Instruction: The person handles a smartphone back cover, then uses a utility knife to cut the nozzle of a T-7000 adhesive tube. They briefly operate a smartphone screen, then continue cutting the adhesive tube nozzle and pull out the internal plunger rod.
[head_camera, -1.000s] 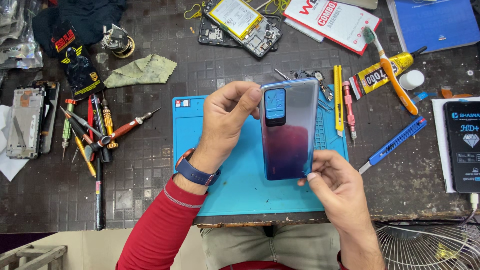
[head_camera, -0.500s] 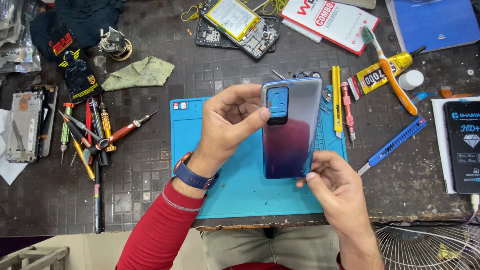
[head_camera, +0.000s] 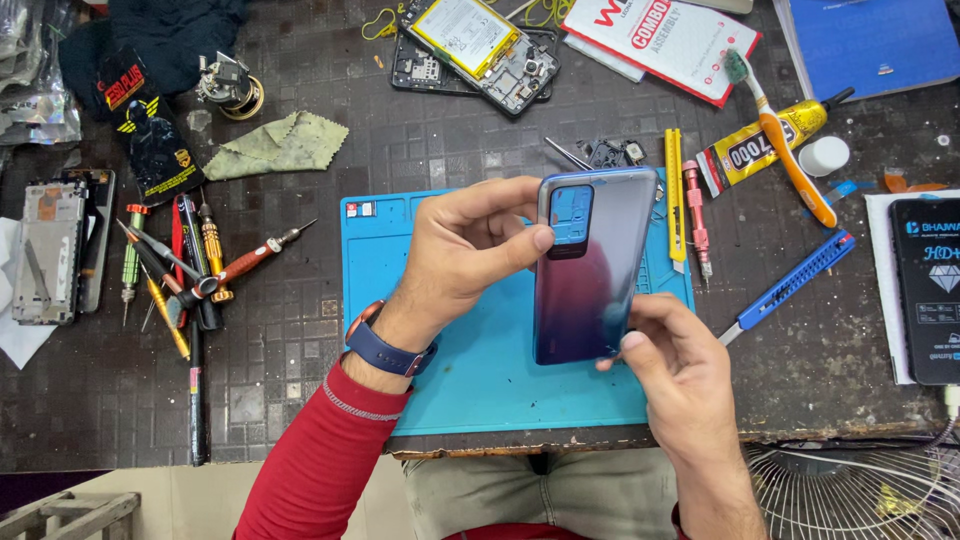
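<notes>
Above the blue mat (head_camera: 480, 390) near the desk's front edge, the left hand (head_camera: 460, 255) grips the phone (head_camera: 590, 265) by its upper left side, thumb on the camera block, while the right hand (head_camera: 675, 370) pinches its lower right corner. The glossy blue-to-purple back looks slippery, rigid, light and likely fragile; holding it by the side edges seems safest.

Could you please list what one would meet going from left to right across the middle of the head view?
Phone frame → screwdrivers → left hand → phone → right hand → blue knife → black box.
</notes>
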